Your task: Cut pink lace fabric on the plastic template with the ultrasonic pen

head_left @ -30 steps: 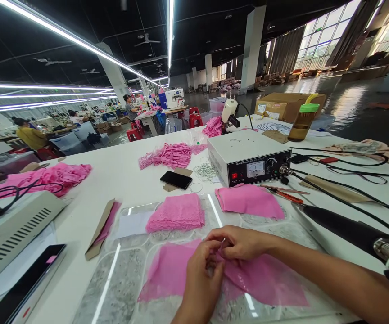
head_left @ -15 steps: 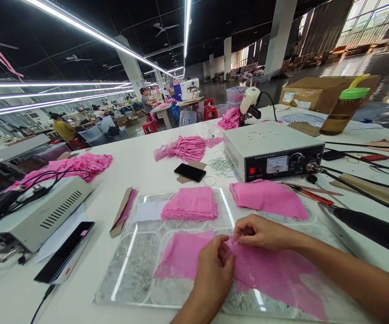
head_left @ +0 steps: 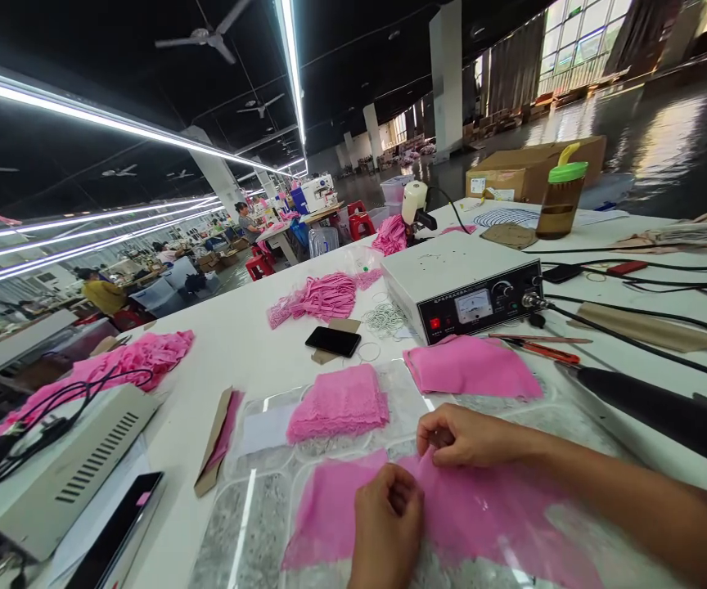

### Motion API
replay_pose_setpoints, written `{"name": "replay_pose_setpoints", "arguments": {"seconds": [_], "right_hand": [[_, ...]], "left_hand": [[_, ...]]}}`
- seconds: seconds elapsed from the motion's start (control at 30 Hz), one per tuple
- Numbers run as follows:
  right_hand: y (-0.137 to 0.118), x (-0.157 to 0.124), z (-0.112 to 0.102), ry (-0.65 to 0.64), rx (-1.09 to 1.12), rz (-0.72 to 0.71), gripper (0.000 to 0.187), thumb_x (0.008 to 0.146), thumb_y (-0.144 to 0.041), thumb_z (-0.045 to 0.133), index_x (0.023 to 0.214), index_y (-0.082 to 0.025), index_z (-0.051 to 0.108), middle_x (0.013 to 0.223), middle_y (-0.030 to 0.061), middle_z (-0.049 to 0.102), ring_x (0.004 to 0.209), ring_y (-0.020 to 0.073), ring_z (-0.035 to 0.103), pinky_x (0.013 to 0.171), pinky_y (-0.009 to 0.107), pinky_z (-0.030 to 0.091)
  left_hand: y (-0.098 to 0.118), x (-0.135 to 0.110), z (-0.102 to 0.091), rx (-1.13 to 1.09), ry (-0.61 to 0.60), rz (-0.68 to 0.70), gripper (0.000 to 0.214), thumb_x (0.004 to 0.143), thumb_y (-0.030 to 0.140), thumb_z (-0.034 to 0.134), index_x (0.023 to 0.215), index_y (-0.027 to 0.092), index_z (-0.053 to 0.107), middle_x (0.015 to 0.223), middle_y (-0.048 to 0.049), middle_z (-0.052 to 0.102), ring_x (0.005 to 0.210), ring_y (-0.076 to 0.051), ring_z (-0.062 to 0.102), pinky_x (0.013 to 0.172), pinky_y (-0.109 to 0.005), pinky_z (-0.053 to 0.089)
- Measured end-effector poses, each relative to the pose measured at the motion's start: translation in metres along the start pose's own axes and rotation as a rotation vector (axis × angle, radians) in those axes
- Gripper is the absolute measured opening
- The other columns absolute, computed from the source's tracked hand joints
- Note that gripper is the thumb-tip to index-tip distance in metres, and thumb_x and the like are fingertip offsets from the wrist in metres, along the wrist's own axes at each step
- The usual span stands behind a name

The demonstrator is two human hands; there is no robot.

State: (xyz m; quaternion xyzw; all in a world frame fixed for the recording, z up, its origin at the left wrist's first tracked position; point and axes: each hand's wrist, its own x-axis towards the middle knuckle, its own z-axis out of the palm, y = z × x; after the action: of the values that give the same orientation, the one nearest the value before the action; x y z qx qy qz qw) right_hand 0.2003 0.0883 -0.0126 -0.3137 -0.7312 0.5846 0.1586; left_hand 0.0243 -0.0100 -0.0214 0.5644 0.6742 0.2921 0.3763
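Sheer pink fabric (head_left: pixel 482 515) lies over a clear plastic mat (head_left: pixel 255 523) with a grey marbled surface. My right hand (head_left: pixel 461 438) pinches the fabric's upper edge between thumb and fingertips, lifting it slightly. Close beside it, my left hand (head_left: pixel 389 519) is closed, fingers curled and thumb pressed in at the fabric; the exact grip is partly hidden by the hand. Another flat stretch of pink fabric (head_left: pixel 322 511) shows left of my left hand. Beyond the hands sit a stack of lace-edged pink pieces (head_left: pixel 338 405) and a folded pink pile (head_left: pixel 473 366).
A metal control box (head_left: pixel 464 282) with a dial stands behind the mat, near a phone (head_left: pixel 332 341). At right lie a black handheld tool (head_left: pixel 648 409), an orange cutter (head_left: pixel 543 352) and cables. A second box (head_left: pixel 65 466) and a black tablet-like device (head_left: pixel 114 532) occupy the left.
The camera view has tilted and shifted, so the table's objects sit differently in frame. Both hands stay close together at the pink fabric, which they still hold.
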Motion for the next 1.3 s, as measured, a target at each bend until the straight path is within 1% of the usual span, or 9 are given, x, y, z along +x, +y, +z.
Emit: {"name": "replay_pose_setpoints", "arguments": {"seconds": [0.17,0.27,0.43,0.53,0.67,0.93,1.13,1.23,1.3], "right_hand": [[-0.003,-0.002,-0.001,-0.064,0.024,0.015,0.026,0.063,-0.022,0.057,0.083,-0.011,0.069,0.052,-0.0048,0.046,0.049,0.0085,0.039,0.045,0.019,0.026],[-0.006,-0.002,0.000,-0.075,0.042,0.008,0.023,0.066,-0.026,0.057,0.078,-0.011,0.068,0.054,-0.0040,0.048,0.051,0.0081,0.038,0.047,0.020,0.027],[-0.006,0.001,0.003,-0.005,0.063,0.002,0.014,0.063,-0.023,0.053,0.068,-0.013,0.061,0.054,-0.0047,0.045,0.052,0.0080,0.035,0.048,0.020,0.025],[-0.005,0.003,0.006,0.044,0.070,-0.001,0.013,0.061,-0.023,0.052,0.067,-0.013,0.059,0.056,-0.0041,0.047,0.053,0.0085,0.037,0.049,0.021,0.026],[-0.003,0.007,0.007,0.094,0.083,-0.008,0.012,0.058,-0.022,0.051,0.064,-0.014,0.058,0.055,-0.0034,0.049,0.053,0.0091,0.039,0.050,0.021,0.029],[0.002,0.009,0.008,0.144,0.083,-0.013,0.010,0.058,-0.022,0.052,0.062,-0.014,0.057,0.056,-0.0031,0.050,0.055,0.0097,0.040,0.050,0.020,0.030],[-0.001,0.008,0.009,0.170,-0.026,-0.024,0.008,0.062,-0.017,0.051,0.064,-0.014,0.058,0.058,-0.0025,0.053,0.056,0.0103,0.044,0.052,0.020,0.034],[-0.004,0.003,0.006,0.225,-0.141,-0.030,0.013,0.066,-0.017,0.056,0.077,-0.015,0.062,0.070,-0.0008,0.059,0.061,0.0114,0.048,0.055,0.021,0.035],[-0.009,-0.008,0.002,0.273,-0.227,-0.019,0.015,0.068,-0.017,0.058,0.082,-0.016,0.061,0.078,0.0004,0.061,0.064,0.0124,0.050,0.057,0.022,0.035]], "left_hand": [[0.009,-0.003,0.001,-0.015,0.023,0.007,0.006,0.067,0.011,0.052,0.067,0.014,0.056,0.056,0.0034,0.050,0.051,-0.009,0.041,0.050,-0.020,0.031],[0.005,-0.003,0.004,-0.028,0.046,0.036,0.008,0.067,0.011,0.051,0.066,0.014,0.058,0.056,0.0030,0.050,0.051,-0.009,0.041,0.050,-0.020,0.031],[-0.005,-0.001,0.008,-0.045,0.091,0.068,0.009,0.066,0.015,0.050,0.064,0.014,0.059,0.054,0.0028,0.050,0.049,-0.009,0.041,0.049,-0.020,0.030],[-0.002,-0.003,0.006,-0.046,0.093,0.067,0.010,0.067,0.020,0.050,0.061,0.014,0.057,0.054,0.0021,0.051,0.051,-0.010,0.041,0.050,-0.020,0.031],[0.004,-0.004,0.003,-0.051,0.085,0.044,0.012,0.067,0.023,0.049,0.059,0.015,0.052,0.052,0.0029,0.046,0.049,-0.010,0.039,0.049,-0.021,0.029],[0.004,-0.003,0.003,-0.056,0.081,0.027,0.009,0.064,0.021,0.047,0.056,0.017,0.047,0.050,0.0038,0.041,0.049,-0.009,0.035,0.049,-0.021,0.027],[0.002,-0.001,0.006,-0.030,0.079,0.026,0.010,0.064,0.018,0.046,0.054,0.019,0.043,0.051,0.0044,0.039,0.050,-0.009,0.035,0.049,-0.021,0.026],[0.002,0.002,0.005,0.032,0.055,0.036,0.010,0.064,0.018,0.046,0.055,0.019,0.043,0.050,0.0046,0.040,0.049,-0.010,0.036,0.049,-0.021,0.027],[0.004,0.004,0.001,0.093,0.018,0.049,0.011,0.067,0.019,0.047,0.057,0.019,0.044,0.051,0.0042,0.043,0.049,-0.010,0.039,0.049,-0.022,0.028]]}}
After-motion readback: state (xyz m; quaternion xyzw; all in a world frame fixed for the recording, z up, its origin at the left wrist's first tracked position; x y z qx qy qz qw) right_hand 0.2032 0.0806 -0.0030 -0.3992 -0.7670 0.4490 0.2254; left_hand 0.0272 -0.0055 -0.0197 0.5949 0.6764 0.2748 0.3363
